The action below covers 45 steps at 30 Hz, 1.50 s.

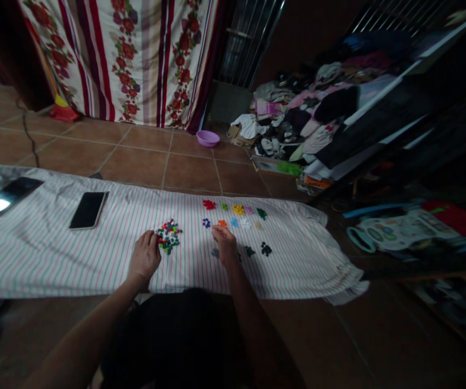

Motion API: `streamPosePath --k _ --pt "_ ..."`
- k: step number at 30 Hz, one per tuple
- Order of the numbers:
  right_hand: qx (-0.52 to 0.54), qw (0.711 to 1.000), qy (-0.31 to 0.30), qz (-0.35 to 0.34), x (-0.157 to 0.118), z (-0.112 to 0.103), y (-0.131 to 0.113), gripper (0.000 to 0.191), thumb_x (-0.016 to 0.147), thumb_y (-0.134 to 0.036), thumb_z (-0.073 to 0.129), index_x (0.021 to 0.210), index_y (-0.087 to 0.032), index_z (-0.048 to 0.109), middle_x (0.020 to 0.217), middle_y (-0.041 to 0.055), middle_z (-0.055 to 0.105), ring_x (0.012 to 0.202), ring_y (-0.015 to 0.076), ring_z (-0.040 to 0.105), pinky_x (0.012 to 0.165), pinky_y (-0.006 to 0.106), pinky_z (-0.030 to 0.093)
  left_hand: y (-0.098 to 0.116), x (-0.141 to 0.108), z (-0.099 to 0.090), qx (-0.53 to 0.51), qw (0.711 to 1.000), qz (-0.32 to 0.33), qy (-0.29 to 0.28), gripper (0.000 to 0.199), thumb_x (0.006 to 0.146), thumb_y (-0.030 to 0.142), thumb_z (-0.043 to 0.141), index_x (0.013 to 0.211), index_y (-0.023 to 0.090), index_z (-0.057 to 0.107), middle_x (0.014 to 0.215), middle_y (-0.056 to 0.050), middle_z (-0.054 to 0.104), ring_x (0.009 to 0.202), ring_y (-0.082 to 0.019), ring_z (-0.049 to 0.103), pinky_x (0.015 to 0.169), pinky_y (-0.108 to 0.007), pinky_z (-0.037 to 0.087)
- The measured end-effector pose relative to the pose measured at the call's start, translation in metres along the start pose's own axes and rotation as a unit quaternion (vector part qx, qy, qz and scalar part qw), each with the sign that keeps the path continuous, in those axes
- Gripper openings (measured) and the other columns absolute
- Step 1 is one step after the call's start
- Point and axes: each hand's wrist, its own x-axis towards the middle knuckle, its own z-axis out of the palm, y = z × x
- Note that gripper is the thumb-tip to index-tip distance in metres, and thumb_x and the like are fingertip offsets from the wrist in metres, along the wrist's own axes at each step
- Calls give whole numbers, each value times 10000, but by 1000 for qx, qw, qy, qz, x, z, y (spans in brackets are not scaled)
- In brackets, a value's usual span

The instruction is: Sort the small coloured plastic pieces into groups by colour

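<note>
My left hand (146, 255) rests at the left edge of a pile of mixed small coloured pieces (169, 235), its fingers curled together and their tips by the pile. My right hand (226, 244) is over the sorted heaps, thumb and fingertips pinched just below the orange pieces (222, 222). Whatever either hand has in its fingers is too small to make out. Around the right hand lie purple pieces (206, 222), light blue pieces (234, 222), white pieces (245, 222) and grey pieces (215, 252). Its wrist partly hides a dark heap.
Red pieces (208, 205), yellow pieces (238, 209) and dark green pieces (261, 213) form a back row; black pieces (265, 249) lie front right. A phone (88, 210) and a shiny dark device (9, 195) lie left on the striped cloth (127, 205). A purple basin (208, 139) stands beyond.
</note>
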Motion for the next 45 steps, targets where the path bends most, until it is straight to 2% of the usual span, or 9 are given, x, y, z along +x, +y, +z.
streamPosePath --k 3,7,14,18,23,32,37,40,45 --pt "-47 998 22 -47 22 -23 1 300 595 -377 656 815 -175 675 864 78 726 860 228 676 782 350 538 -1 0 1 -1 1000 0 3 283 890 178 349 1092 134 542 1179 -176 565 1159 -280 502 952 -435 436" --pt "-148 985 39 -80 46 -43 2 296 644 -362 588 839 -160 684 840 91 732 809 233 686 784 371 537 -1 0 1 5 1000 0 -2 278 888 166 355 1085 135 549 1175 -170 570 1147 -273 511 949 -426 444" --pt "-378 909 32 -175 69 -55 0 289 729 -249 468 864 -174 712 878 69 724 846 201 650 838 329 494 0 0 0 14 1000 1 2 266 896 162 368 1075 112 559 1180 -164 569 1151 -270 506 960 -410 442" --pt "-451 873 24 -185 72 -47 -2 299 751 -200 453 902 -185 710 899 62 712 844 187 631 809 289 479 -1 0 2 18 1000 11 11 269 894 158 376 1085 108 559 1171 -162 572 1153 -267 502 963 -405 447" --pt "-491 851 18 -186 75 -35 0 294 754 -157 458 895 -196 713 891 56 697 832 174 612 779 257 453 -2 -1 4 20 1000 10 12 281 893 153 376 1101 99 558 1175 -173 575 1154 -266 499 974 -418 447" --pt "-515 840 0 -172 76 -34 0 314 795 -142 439 923 -179 724 912 69 707 849 182 617 788 266 451 -2 -2 5 19 1000 11 20 287 891 154 378 1110 105 558 1189 -169 568 1169 -271 495 977 -418 441" --pt "-480 848 25 -224 72 -32 -6 305 807 -175 434 913 -178 721 899 77 694 851 192 623 808 289 467 -3 -2 7 17 1000 8 20 284 891 161 384 1116 116 553 1187 -160 564 1165 -268 498 971 -415 442" --pt "-443 857 19 -261 65 -17 -9 301 804 -176 438 913 -165 717 891 88 691 844 198 626 814 301 476 -3 -3 8 25 999 10 20 286 893 160 383 1120 115 551 1181 -154 567 1158 -270 500 970 -410 441" --pt "-391 866 -46 -308 32 28 -2 264 829 -186 455 893 -181 711 860 73 683 807 182 624 784 282 489 -1 -2 5 25 1000 6 12 288 893 157 376 1116 110 553 1180 -157 567 1158 -274 497 969 -412 440"
